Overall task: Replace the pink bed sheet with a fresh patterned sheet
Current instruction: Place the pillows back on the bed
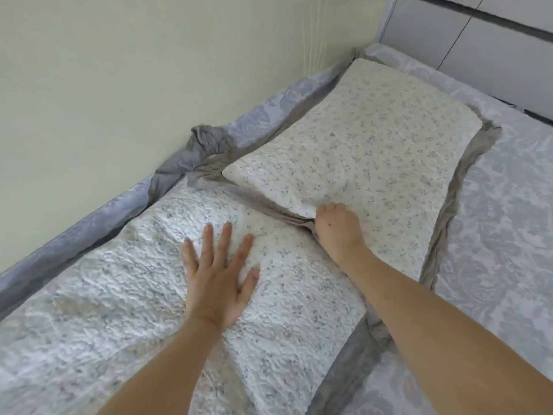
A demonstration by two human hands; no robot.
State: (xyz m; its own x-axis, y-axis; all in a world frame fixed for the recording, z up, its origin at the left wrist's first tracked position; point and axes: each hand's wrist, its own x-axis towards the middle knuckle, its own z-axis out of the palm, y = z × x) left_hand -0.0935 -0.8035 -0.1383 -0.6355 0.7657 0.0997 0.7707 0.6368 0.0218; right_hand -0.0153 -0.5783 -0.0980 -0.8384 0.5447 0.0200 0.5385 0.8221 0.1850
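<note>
- Head view: L hand (218, 280) flat, fingers spread, pressing on near pillow (134, 295)
- R hand (336, 226) w/ fingers curled, gripping corner of far pillow (359, 139), just beside the near one
- Patterned sheet (493, 235) spread over bed under both pillows, edge turned up against wall (119, 70)

Head camera looks down, close above the patterned sheet (493, 235).
</note>
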